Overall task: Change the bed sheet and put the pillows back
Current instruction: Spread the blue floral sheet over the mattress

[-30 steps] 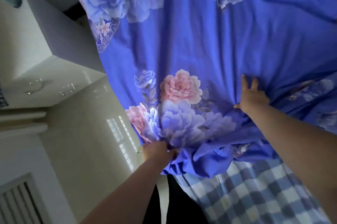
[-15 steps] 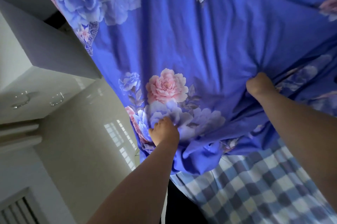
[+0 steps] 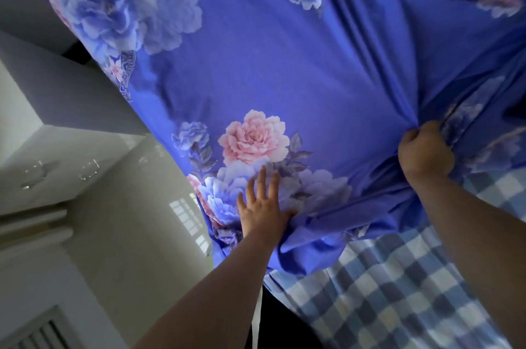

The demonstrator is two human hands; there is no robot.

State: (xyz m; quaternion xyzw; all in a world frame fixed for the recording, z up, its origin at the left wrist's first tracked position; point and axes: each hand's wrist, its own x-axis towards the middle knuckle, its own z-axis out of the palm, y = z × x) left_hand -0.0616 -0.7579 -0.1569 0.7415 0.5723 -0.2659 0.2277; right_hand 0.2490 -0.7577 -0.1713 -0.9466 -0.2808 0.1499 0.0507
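A blue sheet [image 3: 284, 64] printed with pink and pale blue flowers covers most of the bed. Near its bunched front edge my left hand [image 3: 262, 206] lies flat on the printed flowers with straight, spread fingers. My right hand [image 3: 424, 149] grips a gathered fold of the same sheet at the right, and creases fan out from that fist. Under the sheet's front edge a blue and white checked cloth [image 3: 398, 291] shows on the bed. No pillows are in view.
A glossy pale tiled floor [image 3: 128, 220] runs along the bed's left side. A white cabinet [image 3: 42, 155] with two clear handles stands at the left. A louvred white panel [image 3: 34, 331] is at the lower left corner.
My left hand let go of the bunched front edge, moved up onto the flowers and now lies flat. My right hand went from flat to gripping a fold and pulled it right.
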